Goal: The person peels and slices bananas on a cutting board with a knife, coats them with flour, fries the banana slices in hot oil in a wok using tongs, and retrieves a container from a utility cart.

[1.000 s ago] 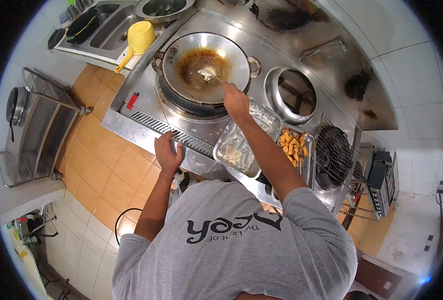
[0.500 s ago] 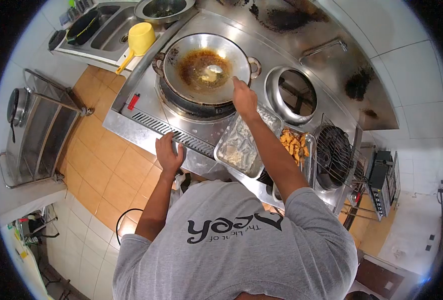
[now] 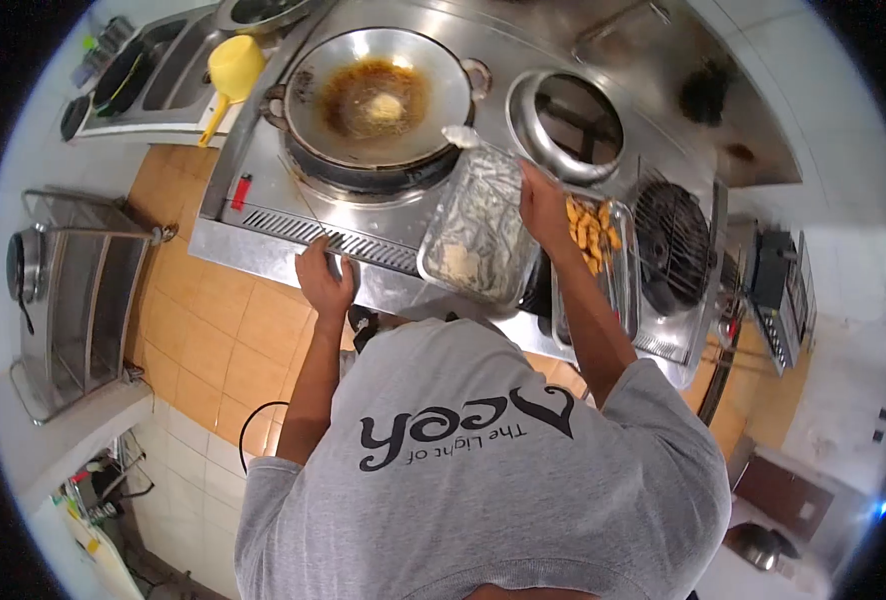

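Note:
My right hand (image 3: 543, 205) is closed around the handle of a spoon (image 3: 460, 136). Its pale-coated bowl is above the far left corner of a foil-like metal tray (image 3: 473, 215), near the wok's rim. A pale lump of batter (image 3: 386, 107) sits in the brown oil of the large two-handled wok (image 3: 313, 130). At the stove's front edge, beside the slotted vent, my left hand (image 3: 324, 278) rests with thumb and fingers apart. A thin pale line runs from near its fingertips toward the burner; I cannot make out what it is.
Browned fried pieces (image 3: 590, 235) fill part of another tray right of my right arm. Behind stands a round steel pot (image 3: 528, 125), with a black grill (image 3: 671, 240) farther right. A red lighter (image 3: 242, 191) lies at left. A yellow dipper (image 3: 236, 63) stands by the sink.
My right hand has drawn the spoon out of the wok, rightward and back over the tray. The pale lump stays in the oil. My left hand remains by the stove edge; the view has shifted.

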Tool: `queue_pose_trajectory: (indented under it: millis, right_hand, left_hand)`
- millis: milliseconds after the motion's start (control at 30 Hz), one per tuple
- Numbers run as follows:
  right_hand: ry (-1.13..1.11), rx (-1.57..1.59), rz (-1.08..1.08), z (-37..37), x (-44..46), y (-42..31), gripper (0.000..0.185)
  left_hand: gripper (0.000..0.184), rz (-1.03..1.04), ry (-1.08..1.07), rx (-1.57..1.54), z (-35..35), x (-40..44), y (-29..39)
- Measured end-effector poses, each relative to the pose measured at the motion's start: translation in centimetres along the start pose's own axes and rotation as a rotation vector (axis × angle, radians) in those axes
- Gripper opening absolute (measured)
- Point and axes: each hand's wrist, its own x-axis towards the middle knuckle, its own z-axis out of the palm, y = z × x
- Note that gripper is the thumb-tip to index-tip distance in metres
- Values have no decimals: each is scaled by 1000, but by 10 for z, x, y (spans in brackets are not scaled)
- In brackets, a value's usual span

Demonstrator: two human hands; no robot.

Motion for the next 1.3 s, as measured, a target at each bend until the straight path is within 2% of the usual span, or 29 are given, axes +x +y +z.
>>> queue_pose_trajectory:
  millis: [67, 167, 267, 367, 600, 700, 800, 900, 1000, 1100, 1200, 1300]
  right_hand:
    - [6, 36, 67, -16, -42, 3, 31]
    - [-231, -35, 332, -33, -94, 2, 31]
    - [-302, -130, 311, -37, -123, -14, 31]
    - [-374, -147, 292, -15, -144, 5, 33]
    - [-416, -73, 238, -12, -132, -3, 31]
    - [-613, -74, 271, -6, -115, 0, 27]
    - [-715, 0, 272, 2, -98, 5, 25]
    - [-724, 194, 257, 31, -99, 35, 25]
    - [-833, 368, 400, 36, -98, 53, 27]
    - [-822, 580, 476, 36, -108, 61, 30]
    - [-889, 749, 703, 6, -99, 52, 31]
    - [-860, 917, 891, -9, -94, 62, 31]
  left_hand:
    - [42, 18, 6, 17, 3, -1, -3]
    - [40, 51, -4, 24, 3, 1, -2]
    - [39, 54, -41, 43, -1, 4, 3]
    - [38, 105, 7, 37, 1, 4, 3]
    - [41, 98, -27, 123, 3, 3, 4]
    - [41, 72, -31, 86, 4, -1, -1]
    - [42, 51, -30, 62, 4, 0, 2]
    - [43, 54, -24, 98, 7, -1, -3]
    - [44, 58, -15, 86, 7, -1, -3]
    - [43, 39, -14, 86, 7, -3, -4]
    - [43, 25, -5, 81, 8, -4, -4]
    - [43, -15, -22, 76, 6, -3, -2]
